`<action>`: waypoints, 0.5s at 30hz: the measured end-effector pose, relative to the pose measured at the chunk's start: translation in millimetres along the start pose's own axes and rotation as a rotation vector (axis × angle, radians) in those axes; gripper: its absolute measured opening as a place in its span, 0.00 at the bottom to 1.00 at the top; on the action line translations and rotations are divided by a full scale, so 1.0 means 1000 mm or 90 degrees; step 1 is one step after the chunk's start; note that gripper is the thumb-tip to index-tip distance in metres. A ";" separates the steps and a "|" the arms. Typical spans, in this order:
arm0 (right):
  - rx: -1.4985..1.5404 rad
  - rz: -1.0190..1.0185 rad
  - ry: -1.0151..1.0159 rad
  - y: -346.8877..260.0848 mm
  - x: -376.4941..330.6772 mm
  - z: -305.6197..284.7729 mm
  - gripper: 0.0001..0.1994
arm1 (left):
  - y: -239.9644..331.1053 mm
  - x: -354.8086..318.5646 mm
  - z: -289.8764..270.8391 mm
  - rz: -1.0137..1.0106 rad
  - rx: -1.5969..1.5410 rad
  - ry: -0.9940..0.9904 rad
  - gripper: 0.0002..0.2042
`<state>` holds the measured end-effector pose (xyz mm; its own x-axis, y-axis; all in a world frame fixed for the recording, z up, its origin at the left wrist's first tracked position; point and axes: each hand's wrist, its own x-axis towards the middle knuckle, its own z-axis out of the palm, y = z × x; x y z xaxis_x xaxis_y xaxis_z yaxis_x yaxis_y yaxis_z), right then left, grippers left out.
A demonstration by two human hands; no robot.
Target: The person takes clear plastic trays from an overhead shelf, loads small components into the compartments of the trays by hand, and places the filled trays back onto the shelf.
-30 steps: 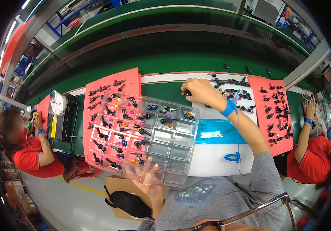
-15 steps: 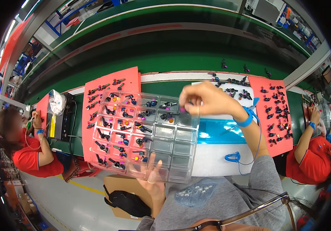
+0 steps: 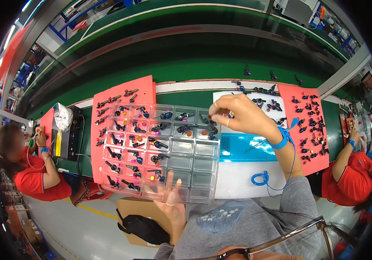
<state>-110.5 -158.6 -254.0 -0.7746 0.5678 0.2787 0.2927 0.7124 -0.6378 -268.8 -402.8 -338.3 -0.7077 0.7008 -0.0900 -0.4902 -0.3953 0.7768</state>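
Observation:
A clear plastic tray (image 3: 186, 162) with many square compartments is tilted in front of me. My left hand (image 3: 171, 201) supports it from below at the near edge, its fingers showing through the plastic. Small dark earbud-like parts (image 3: 158, 143) with pink, orange and yellow dots lie in the left and middle columns. More dark parts (image 3: 210, 130) sit in the upper compartments of the right column. My right hand (image 3: 242, 113), wearing a blue wrist strap (image 3: 282, 138), is over the tray's upper right corner with fingers curled together. What they pinch is mostly hidden.
Pink foam sheets with rows of similar parts lie left (image 3: 145, 89) and right (image 3: 309, 149). A white mat (image 3: 242, 177) carries a blue perforated mat (image 3: 246, 147) and a coiled blue cord (image 3: 260, 178). Beyond runs a green conveyor (image 3: 186, 73). Red-shirted people (image 3: 34, 177) work on both sides.
My right hand has shifted slightly right. Dark parts now show in the right column's upper compartments, where the fingers were. My left hand still supports the tray, which has moved slightly left.

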 end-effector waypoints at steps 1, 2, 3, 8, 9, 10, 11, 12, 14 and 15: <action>0.038 0.023 -0.015 -0.002 -0.001 0.000 0.05 | 0.000 0.000 0.001 0.004 0.006 0.007 0.48; 0.040 0.022 -0.017 -0.001 -0.001 -0.001 0.05 | 0.000 -0.001 0.001 0.009 0.011 0.015 0.48; -0.002 0.049 0.004 0.003 0.001 -0.003 0.05 | 0.000 -0.001 0.001 0.011 0.012 0.018 0.48; -0.306 0.230 0.139 0.085 0.002 -0.006 0.08 | -0.003 -0.003 0.001 0.022 -0.008 0.006 0.49; -0.306 0.229 0.139 0.092 0.003 -0.002 0.08 | -0.004 -0.002 -0.001 0.023 -0.009 0.006 0.49; -0.267 0.225 0.082 0.097 0.004 0.001 0.09 | -0.005 -0.003 -0.003 0.026 -0.012 -0.002 0.49; -0.227 0.218 0.024 0.101 0.005 0.005 0.10 | -0.007 -0.003 -0.004 0.030 -0.015 -0.007 0.49; -0.179 0.193 0.024 0.103 0.004 0.010 0.11 | -0.007 -0.003 -0.006 0.032 -0.015 -0.006 0.49; -0.157 0.200 -0.022 0.103 0.002 0.012 0.11 | -0.007 -0.004 -0.009 0.033 -0.020 -0.020 0.48; -0.137 0.209 -0.066 0.102 0.001 0.014 0.12 | -0.006 -0.005 -0.007 0.034 -0.018 -0.019 0.48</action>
<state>-88.7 -90.9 -328.8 -0.6695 0.7428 0.0034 0.6363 0.5758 -0.5133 -265.5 -408.3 -346.4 -0.7185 0.6949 -0.0303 -0.4667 -0.4493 0.7618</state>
